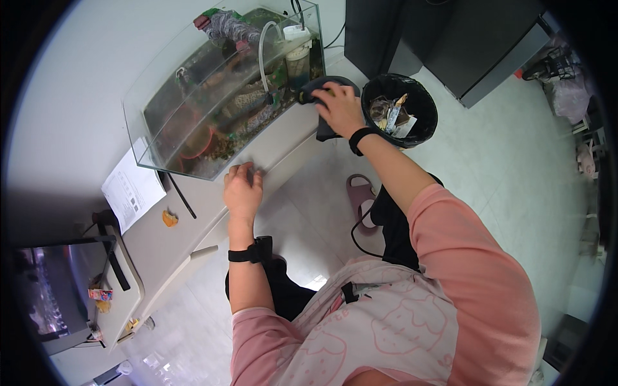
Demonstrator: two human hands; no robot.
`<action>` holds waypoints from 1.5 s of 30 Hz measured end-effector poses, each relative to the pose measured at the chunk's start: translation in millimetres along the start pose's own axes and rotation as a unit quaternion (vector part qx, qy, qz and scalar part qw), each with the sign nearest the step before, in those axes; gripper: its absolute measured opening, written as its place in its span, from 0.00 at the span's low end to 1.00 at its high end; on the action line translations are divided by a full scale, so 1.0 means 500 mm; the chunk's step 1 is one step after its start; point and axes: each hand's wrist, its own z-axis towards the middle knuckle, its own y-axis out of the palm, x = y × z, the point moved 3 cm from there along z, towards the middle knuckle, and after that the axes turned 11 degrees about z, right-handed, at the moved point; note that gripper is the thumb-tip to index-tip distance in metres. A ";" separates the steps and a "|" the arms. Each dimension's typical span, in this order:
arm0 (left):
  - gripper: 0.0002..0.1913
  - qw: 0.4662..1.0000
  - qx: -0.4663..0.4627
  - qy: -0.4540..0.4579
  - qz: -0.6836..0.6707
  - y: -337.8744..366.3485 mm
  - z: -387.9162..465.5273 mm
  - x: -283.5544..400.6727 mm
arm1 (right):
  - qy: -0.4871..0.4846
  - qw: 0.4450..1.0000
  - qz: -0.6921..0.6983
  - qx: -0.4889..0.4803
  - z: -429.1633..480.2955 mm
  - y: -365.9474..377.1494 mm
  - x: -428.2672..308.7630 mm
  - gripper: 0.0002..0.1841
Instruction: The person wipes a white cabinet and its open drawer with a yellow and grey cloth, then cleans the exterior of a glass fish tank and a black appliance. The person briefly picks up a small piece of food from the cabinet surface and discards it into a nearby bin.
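A glass fish tank (222, 91) with murky water, gravel and a white filter with a hose stands on a long pale cabinet top (193, 193). My left hand (243, 190) rests with bent fingers near the cabinet's edge, beside the tank's front corner, and shows nothing held. My right hand (339, 108) lies on a dark object (326, 125), perhaps a bag or case, at the right end of the cabinet. Its fingers are spread over the top; whether they grip it I cannot tell. Both wrists wear black bands.
A black-lined trash bin (400, 111) with wrappers stands right of my right hand. On the cabinet lie printed paper (134, 190), a black stick (182, 197) and an orange-brown scrap (169, 218). A monitor (63, 289) stands at lower left, dark cabinets (463, 43) at upper right.
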 end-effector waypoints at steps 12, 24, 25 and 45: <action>0.15 0.999 0.023 0.023 0.028 0.008 -0.001 0.009 | 0.330 0.650 0.662 0.176 0.100 0.035 -0.008 0.29; 0.25 0.999 -0.019 0.005 0.034 0.011 0.013 0.027 | 0.199 0.901 0.375 0.093 0.008 0.139 -0.223 0.50; 0.26 0.999 -0.025 0.001 0.040 0.012 0.015 0.029 | 0.192 0.910 0.361 0.064 0.003 0.136 -0.233 0.51; 0.28 0.973 -0.026 -0.056 -0.223 0.021 0.021 -0.032 | 0.417 0.599 0.681 0.050 0.013 0.126 -0.232 0.18</action>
